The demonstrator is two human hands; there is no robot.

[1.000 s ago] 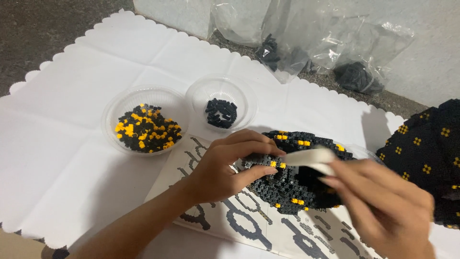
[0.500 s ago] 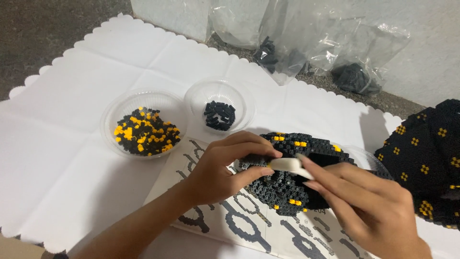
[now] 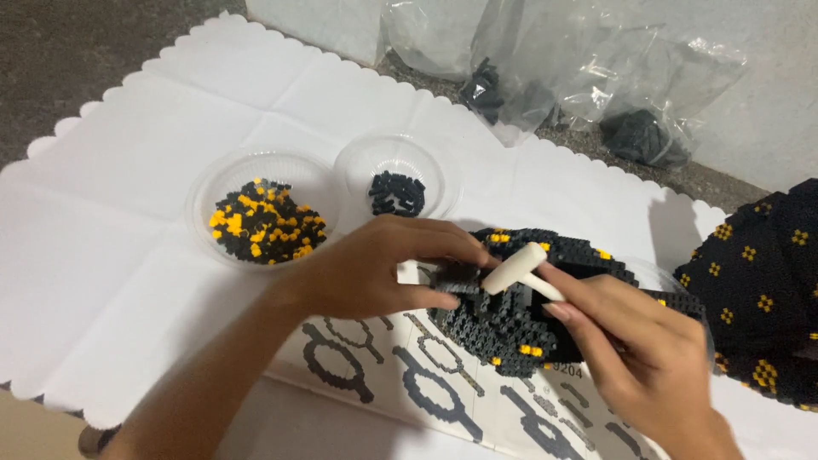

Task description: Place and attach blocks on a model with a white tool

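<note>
Black brick model (image 3: 520, 328) with orange studs sits on the printed sheet (image 3: 409, 383), partly covered by both my hands. Left hand (image 3: 375, 273) pinches its near edge, fingers closed on the bricks. Right hand (image 3: 648, 349) is clamped on a small white mallet (image 3: 514, 268), handle mostly hidden in my grip. Second black-and-orange piece (image 3: 758, 290) is cut off at the right. Bag contents (image 3: 635, 136) are hard to make out.
</note>
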